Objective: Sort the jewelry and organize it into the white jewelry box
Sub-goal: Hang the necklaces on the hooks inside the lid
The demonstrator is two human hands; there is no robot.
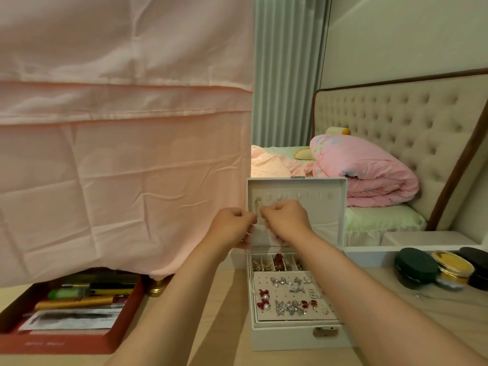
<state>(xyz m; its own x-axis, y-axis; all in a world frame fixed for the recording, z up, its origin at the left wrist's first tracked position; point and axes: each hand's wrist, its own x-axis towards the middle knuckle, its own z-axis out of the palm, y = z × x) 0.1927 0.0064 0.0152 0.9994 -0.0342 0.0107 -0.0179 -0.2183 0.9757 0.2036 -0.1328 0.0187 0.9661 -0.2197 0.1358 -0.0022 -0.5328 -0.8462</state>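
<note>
Head view: wooden table (227,310), bed (383,220) behind jewelry box (290,338).

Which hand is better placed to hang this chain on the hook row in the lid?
Probably the right hand. Both hands pinch the chain, but the right one sits in front of the lid, just below the hook row. The left hand is at the lid's left edge, better suited to steadying.

left grip (232,225) and right grip (286,220) bare; both forearms (369,294) bare too
</note>
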